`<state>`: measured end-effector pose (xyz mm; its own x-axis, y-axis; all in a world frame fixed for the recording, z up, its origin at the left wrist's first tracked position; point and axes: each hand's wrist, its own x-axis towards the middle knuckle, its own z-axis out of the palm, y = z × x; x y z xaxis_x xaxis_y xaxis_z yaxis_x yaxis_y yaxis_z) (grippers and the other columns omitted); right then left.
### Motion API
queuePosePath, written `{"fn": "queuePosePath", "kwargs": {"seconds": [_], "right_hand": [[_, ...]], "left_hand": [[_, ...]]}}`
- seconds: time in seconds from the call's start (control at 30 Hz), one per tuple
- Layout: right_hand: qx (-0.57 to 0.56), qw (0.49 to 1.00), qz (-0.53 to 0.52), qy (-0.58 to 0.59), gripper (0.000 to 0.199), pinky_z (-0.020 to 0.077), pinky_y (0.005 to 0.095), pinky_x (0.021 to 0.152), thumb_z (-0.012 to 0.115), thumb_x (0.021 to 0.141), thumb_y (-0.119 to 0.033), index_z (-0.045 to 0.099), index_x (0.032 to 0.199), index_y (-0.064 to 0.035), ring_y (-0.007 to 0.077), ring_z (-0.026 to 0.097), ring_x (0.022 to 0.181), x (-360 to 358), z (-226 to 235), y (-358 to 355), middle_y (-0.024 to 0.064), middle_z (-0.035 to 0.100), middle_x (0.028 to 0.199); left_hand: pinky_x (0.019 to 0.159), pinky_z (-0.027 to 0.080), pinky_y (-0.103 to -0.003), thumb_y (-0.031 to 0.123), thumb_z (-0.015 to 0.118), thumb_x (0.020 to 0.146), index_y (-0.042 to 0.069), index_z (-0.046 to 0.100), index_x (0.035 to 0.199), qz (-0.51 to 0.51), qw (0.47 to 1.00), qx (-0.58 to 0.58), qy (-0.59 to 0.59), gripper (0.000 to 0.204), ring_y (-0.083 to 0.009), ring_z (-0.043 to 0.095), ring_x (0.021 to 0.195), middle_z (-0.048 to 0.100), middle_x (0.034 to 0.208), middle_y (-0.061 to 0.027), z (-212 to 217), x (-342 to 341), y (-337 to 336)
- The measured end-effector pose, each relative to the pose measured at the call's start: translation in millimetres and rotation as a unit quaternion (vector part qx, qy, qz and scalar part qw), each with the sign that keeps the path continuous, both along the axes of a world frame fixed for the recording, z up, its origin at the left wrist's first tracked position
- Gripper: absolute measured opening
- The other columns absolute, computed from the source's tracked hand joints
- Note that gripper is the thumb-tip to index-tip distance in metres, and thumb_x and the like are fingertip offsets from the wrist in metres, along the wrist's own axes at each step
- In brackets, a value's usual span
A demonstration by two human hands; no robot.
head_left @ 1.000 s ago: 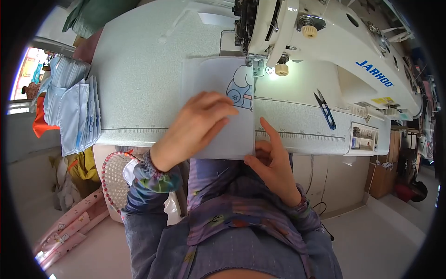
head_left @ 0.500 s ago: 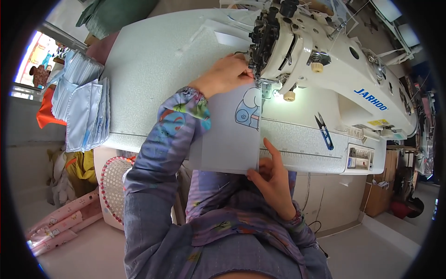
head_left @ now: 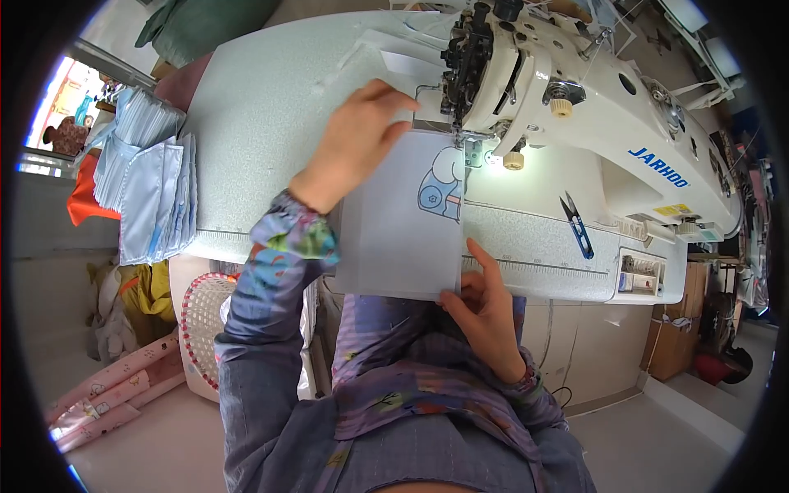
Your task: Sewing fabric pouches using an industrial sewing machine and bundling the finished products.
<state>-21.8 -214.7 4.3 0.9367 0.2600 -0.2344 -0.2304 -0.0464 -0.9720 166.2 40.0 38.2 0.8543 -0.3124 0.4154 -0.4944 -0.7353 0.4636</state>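
A pale grey fabric panel [head_left: 399, 246] with a blue-and-white cartoon print lies on the sewing table, its right edge lined up with the presser foot [head_left: 472, 137] of a white sewing machine [head_left: 567, 90]. Above the panel's far left corner hovers my left hand [head_left: 353, 140], its thumb and fingers apart and nothing in them. Down at the near right corner, my right hand [head_left: 489, 320] pinches the panel's edge between thumb and curled fingers, with the index finger pointing forward. Whether the foot presses on the cloth I cannot tell.
Blue-handled thread snips [head_left: 578, 226] lie right of the needle area. A small tray [head_left: 639, 275] is set into the table's right end. Tied bundles of pale blue fabric [head_left: 148, 177] hang at the left edge, above a round basket [head_left: 205, 329].
My left hand has lifted from the cloth by the presser foot and moved left, its fingers opening. My right hand keeps its pinch on the near corner.
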Motion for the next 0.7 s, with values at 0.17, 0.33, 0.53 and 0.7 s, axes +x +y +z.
{"fn": "queuePosePath", "kwargs": {"seconds": [0.17,0.33,0.53,0.7], "right_hand": [[0.005,1.0,-0.001,-0.009,0.077,0.0561,0.0272,0.085,0.064,0.096,0.012,0.029,0.163,-0.0035,0.0142,0.07,0.093,-3.4,-5.2,4.0,0.0084,0.07,0.104],[0.023,0.999,-0.022,-0.01,0.074,0.0566,0.0261,0.082,0.064,0.096,0.012,0.032,0.161,-0.0027,0.0132,0.07,0.09,-3.1,-7.1,6.4,0.0072,0.07,0.1],[0.022,1.0,-0.019,-0.01,0.074,0.057,0.0255,0.081,0.064,0.095,0.012,0.033,0.161,-0.0026,0.0135,0.071,0.088,-1.3,-6.3,3.6,0.0072,0.07,0.099],[0.017,0.999,-0.027,-0.015,0.074,0.0572,0.0257,0.08,0.066,0.095,0.012,0.034,0.161,-0.0031,0.0128,0.07,0.087,-4.3,-8.6,6.4,0.007,0.069,0.097]], "left_hand": [[0.091,0.056,-0.044,0.012,0.079,0.086,0.012,0.076,0.101,-0.014,1.0,0.007,0.023,0.016,-0.0341,0.066,0.107,0.067,0.105,-0.0075,-34.3,21.4,-36.3],[0.086,0.055,-0.043,0.015,0.08,0.083,0.013,0.077,0.089,-0.014,0.999,-0.027,-0.016,0.007,-0.0316,0.065,0.1,0.067,0.099,-0.006,-39.9,12.5,-40.1],[0.086,0.053,-0.043,0.013,0.078,0.084,0.015,0.075,0.087,-0.07,0.997,-0.023,-0.015,0.004,-0.0317,0.064,0.097,0.067,0.096,-0.0057,-44.7,-1.3,-39.8],[0.09,0.053,-0.045,0.012,0.077,0.085,0.01,0.074,0.095,0.155,0.978,0.14,-0.027,0.01,-0.0321,0.064,0.103,0.066,0.099,-0.0072,-28.5,11.4,-25.8]]}}
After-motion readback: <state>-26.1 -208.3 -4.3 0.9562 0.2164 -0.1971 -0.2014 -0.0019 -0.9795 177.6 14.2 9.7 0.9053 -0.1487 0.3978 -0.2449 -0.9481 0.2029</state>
